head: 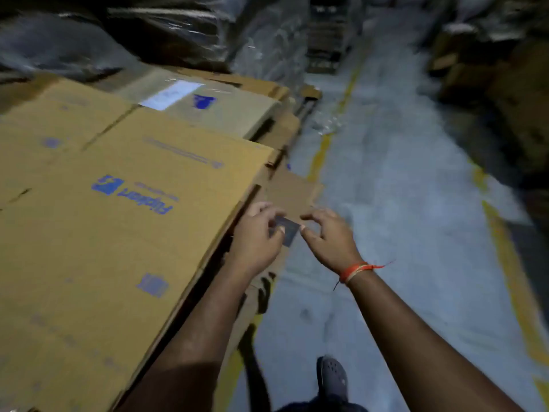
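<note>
A small flat dark card-like piece (287, 230) sits between both hands, held out over the edge of a cardboard stack. My left hand (258, 236) pinches its left side with curled fingers. My right hand (328, 237), with an orange thread on the wrist, has its thumb and fingertips at the piece's right edge; the blur hides whether they grip it. A large flattened brown carton with blue print (118, 209) lies on top of the stack to the left of my hands.
More flattened cartons (219, 108) lie further back, one with a white label. Plastic-wrapped goods (166, 34) stand behind them. A grey floor aisle (395, 185) with yellow lines runs ahead; boxes (490, 72) line its right side. My shoe (332, 376) is below.
</note>
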A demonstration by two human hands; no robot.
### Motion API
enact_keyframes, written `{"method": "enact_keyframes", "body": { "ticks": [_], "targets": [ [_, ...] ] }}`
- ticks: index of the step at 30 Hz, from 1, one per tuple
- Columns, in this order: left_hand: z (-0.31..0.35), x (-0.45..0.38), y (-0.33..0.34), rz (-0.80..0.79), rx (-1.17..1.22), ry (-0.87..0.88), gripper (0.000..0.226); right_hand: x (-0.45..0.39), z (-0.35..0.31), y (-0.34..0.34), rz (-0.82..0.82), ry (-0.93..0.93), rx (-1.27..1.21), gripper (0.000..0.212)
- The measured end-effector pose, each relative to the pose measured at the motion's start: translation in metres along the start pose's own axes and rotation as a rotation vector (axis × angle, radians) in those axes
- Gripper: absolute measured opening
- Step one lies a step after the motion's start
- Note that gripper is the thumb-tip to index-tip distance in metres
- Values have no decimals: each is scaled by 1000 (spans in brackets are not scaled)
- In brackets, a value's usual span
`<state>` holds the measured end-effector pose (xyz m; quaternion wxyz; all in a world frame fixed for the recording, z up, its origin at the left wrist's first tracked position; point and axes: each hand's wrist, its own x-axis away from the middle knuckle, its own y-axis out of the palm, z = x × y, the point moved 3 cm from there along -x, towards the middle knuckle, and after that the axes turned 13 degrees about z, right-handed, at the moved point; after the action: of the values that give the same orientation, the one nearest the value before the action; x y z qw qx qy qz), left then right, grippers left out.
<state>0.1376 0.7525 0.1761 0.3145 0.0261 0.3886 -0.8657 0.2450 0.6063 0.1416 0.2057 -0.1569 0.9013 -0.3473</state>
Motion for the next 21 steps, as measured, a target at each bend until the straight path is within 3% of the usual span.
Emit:
{"method": "enact_keyframes", "body": {
  "ticks": [9, 21],
  "targets": [
    [80, 116, 149, -595, 98, 282, 32, 193, 129, -111, 135, 439, 179, 34],
    [186, 284, 244, -927, 134, 405, 32, 417, 215, -194, 219, 774, 239, 35]
  ]
}}
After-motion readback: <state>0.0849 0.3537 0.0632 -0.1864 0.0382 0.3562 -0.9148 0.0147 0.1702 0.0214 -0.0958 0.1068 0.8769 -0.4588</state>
